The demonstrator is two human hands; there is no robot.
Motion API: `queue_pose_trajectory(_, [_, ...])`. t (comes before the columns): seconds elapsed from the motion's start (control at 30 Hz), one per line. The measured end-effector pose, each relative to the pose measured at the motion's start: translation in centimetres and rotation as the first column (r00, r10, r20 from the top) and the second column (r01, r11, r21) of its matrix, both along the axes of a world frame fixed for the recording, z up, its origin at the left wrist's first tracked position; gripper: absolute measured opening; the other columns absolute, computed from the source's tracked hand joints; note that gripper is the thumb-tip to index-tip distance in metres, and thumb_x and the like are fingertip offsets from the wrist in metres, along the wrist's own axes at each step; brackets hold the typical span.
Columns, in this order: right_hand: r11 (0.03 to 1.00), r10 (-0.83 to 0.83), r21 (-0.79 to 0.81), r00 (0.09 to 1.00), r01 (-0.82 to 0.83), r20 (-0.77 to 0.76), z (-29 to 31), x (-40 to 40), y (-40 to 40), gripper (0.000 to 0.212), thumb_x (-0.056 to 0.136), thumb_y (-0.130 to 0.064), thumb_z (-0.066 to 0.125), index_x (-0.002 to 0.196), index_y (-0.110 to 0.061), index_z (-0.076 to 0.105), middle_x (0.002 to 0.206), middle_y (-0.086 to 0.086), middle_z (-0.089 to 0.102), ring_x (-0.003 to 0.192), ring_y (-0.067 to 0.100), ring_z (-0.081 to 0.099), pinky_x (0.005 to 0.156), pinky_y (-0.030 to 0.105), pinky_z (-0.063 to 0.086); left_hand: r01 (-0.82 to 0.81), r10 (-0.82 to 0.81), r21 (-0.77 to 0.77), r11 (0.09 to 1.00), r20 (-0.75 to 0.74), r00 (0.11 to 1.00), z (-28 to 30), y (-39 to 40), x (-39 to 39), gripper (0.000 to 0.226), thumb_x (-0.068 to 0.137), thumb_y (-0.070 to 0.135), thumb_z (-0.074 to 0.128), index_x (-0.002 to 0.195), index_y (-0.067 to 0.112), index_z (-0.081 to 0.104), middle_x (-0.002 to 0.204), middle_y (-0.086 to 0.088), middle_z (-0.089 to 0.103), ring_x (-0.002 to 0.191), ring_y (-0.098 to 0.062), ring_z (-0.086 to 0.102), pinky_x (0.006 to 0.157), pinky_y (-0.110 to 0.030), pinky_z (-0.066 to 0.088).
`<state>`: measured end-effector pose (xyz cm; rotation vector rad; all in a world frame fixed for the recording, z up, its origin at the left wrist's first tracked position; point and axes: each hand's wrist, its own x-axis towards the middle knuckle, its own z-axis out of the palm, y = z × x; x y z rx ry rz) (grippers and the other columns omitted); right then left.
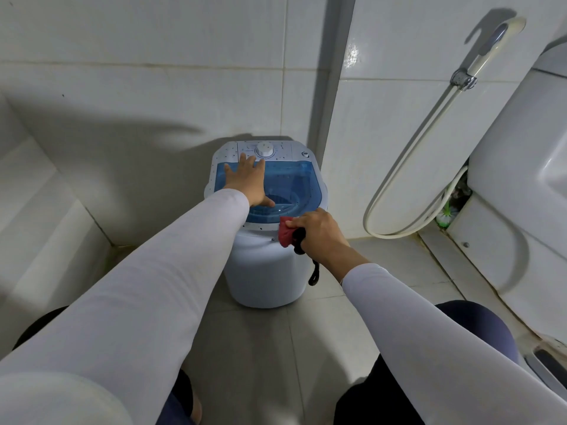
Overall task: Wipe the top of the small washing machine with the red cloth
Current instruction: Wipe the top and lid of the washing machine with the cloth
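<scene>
Resting flat, fingers spread, left hand [250,184] on washer [267,228] blue lid [294,179]; right hand [319,233] grips red cloth [286,231] at lid's near edge. Tiled floor [260,348], white wall tiles [153,72].

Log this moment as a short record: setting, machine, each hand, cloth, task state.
setting: tiled bathroom corner, toilet at right with a spray hose on the wall
machine: small washing machine, white body, blue see-through lid, white dial at the back
left hand: left hand flat on the lid, fingers spread
right hand: right hand grips the red cloth at the near right rim
cloth: bunched, a dark strap hangs below the hand
task state: cloth at the front edge of the top
</scene>
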<state>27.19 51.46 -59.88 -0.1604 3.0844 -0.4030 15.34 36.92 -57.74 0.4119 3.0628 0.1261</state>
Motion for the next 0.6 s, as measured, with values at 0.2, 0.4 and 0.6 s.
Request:
queue_pose_trajectory(0.2, [0.99,0.09,0.11,0.996,-0.088,-0.009,0.3,0.0,-1.1,0.052,0.088,-0.02,0.061,0.137,-0.025,0.045,0.132,0.005,0.055,0.12,0.022,0.045,0.102,0.031,0.04,0.024,-0.024,0.029,0.999,-0.016,1.0,-0.2,-0.2,0.1,0.108,0.074,0.05,0.075,0.152,0.012,0.012,0.162,-0.011,0.008,0.151,-0.031,-0.003,0.116,-0.062,0.006])
queue_pose_trajectory(0.4, [0.968,0.199,0.169,0.979,-0.188,-0.052,0.1,0.1,-2.9,0.049,0.088,-0.019,0.062,0.135,-0.023,0.049,0.132,0.004,0.056,0.117,0.023,0.046,0.102,0.032,0.041,0.049,-0.047,0.068,0.996,-0.026,0.999,-0.7,-0.7,-0.1,0.107,0.075,0.05,0.074,0.153,0.013,0.01,0.163,-0.009,0.006,0.151,-0.03,-0.005,0.116,-0.062,0.003])
queue_pose_trajectory(0.6, [0.962,0.228,0.171,0.971,-0.213,-0.07,0.2,-0.2,-4.0,0.047,0.088,-0.019,0.061,0.134,-0.021,0.05,0.13,0.004,0.058,0.112,0.022,0.047,0.099,0.031,0.041,0.042,-0.039,0.102,0.994,-0.033,0.999,-0.7,-1.0,-0.1,0.108,0.073,0.053,0.074,0.152,0.013,0.012,0.163,-0.009,0.007,0.151,-0.03,-0.004,0.116,-0.062,0.003])
